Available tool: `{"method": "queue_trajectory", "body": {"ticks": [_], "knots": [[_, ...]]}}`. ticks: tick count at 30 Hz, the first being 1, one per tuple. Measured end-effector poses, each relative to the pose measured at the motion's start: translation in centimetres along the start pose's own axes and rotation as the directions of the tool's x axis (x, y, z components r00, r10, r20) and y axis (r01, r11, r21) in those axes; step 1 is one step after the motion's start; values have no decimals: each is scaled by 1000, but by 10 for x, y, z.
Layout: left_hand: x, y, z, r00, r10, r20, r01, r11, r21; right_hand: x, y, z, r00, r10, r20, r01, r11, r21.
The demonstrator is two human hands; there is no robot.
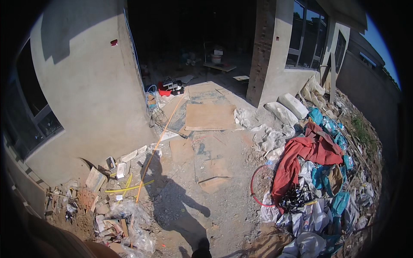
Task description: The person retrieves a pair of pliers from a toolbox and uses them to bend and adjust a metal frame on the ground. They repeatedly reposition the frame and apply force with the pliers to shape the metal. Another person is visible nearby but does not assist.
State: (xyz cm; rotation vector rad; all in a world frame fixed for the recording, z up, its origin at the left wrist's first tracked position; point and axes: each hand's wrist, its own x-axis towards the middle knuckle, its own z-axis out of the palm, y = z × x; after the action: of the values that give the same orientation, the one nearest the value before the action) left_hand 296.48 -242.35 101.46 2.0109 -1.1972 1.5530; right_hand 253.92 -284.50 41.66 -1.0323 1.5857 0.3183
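Neither of my hands shows in the head view. A dim brownish shape (56, 236) cuts into the lower left rim, possibly part of my arm, but it is too dark to make out. At the bottom edge a dark shape (201, 249), perhaps my shoe, meets a person's long shadow (172, 202) on the dusty ground. Ahead, a flat brown board (211, 117) lies before a wide dark doorway (189, 30). An orange line (150, 159), a hose or cable, runs along the ground toward the opening.
Heaped rubbish fills the right side: a red cloth (301, 155), teal bags (337, 204), white sacks (294, 105) and a red hoop of tubing (254, 185). Plastic wrap (137, 219) and yellow tubes (129, 188) litter the left. A red container (164, 89) stands by the doorway.
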Motion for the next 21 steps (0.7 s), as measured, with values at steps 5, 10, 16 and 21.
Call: {"method": "queue_trajectory", "body": {"ticks": [5, 10, 16, 21], "knots": [[97, -34, 137, 999, 24, 25, -22, 998, -53, -5, -84, -56, 984, 170, -44, -150, 944, 293], [159, -31, 249, 994, 87, 58, -83, 994, -65, 76, -146, -58, 958, 140, 249, -253, 819, 515], [212, -14, 401, 995, 77, 65, -69, 992, -109, 218, -321, -68, 851, -87, 518, -291, 743, 603], [273, -14, 476, 993, 41, 108, -32, 996, -87, 134, -675, -5, 883, -461, 86, 450, 885, 121]]}}
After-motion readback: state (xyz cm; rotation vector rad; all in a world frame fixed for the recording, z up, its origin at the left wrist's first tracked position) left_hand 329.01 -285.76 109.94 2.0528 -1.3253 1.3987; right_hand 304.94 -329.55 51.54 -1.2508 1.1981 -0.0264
